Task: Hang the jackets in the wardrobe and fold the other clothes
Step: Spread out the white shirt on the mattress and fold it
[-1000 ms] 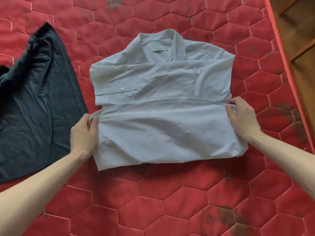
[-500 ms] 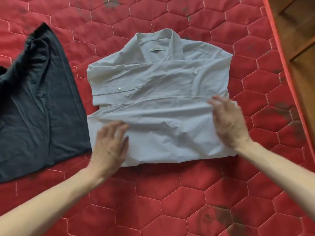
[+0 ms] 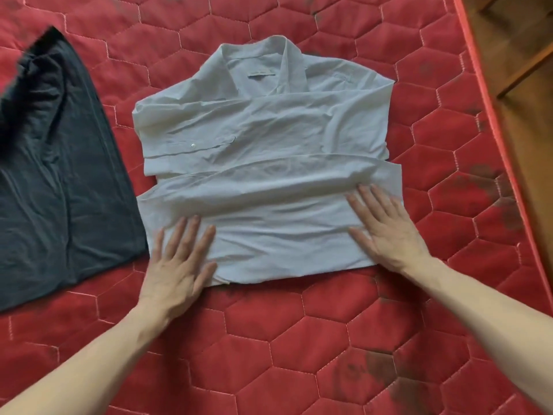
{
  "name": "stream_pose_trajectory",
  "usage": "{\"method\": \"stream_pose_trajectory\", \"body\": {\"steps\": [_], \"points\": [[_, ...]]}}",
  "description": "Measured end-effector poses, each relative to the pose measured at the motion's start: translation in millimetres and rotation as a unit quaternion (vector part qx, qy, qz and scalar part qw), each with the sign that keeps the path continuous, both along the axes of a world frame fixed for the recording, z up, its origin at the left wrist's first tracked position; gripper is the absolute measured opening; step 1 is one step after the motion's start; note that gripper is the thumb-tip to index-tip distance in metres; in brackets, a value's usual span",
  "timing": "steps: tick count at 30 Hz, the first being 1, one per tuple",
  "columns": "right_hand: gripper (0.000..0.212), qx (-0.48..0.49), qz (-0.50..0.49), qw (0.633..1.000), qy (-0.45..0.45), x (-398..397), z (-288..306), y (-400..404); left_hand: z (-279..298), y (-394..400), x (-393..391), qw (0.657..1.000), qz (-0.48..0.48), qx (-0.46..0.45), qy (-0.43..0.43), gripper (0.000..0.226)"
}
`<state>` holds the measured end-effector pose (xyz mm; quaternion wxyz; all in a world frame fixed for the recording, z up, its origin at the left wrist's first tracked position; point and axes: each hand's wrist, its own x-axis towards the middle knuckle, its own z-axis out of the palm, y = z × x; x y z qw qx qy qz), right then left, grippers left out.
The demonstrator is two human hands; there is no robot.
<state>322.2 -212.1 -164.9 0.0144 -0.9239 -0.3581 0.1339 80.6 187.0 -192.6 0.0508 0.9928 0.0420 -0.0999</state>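
Note:
A light grey collared shirt [image 3: 263, 130] lies on the red quilted mattress [image 3: 299, 339], sleeves folded across its front and its bottom part folded up over the middle. My left hand [image 3: 179, 265] lies flat with straight fingers on the lower left corner of the folded part. My right hand [image 3: 386, 229] presses flat on the lower right corner, fingers spread. Neither hand holds any cloth.
A dark grey garment [image 3: 59, 181] lies spread out on the mattress to the left of the shirt, nearly touching it. The mattress edge [image 3: 490, 130] runs along the right, with wooden floor and furniture [image 3: 523, 55] beyond it.
Both hands let go of the folded hem they pinched at the shirt's sides and now lie flat on the lower part, lower and farther apart than half a second ago.

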Motion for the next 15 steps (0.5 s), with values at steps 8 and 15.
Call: {"method": "stream_pose_trajectory", "body": {"steps": [8, 15], "points": [[0.032, 0.29, -0.516, 0.803, 0.074, -16.3, 25.2, -34.8, 30.8, -22.6, -15.9, 0.887, 0.453, -0.062, -0.072, 0.07], [0.025, 0.278, -0.462, 0.815, 0.212, -39.1, 29.7, -33.4, 45.8, -37.2, -4.7, 0.776, 0.6, -0.194, -0.014, 0.052]]}}
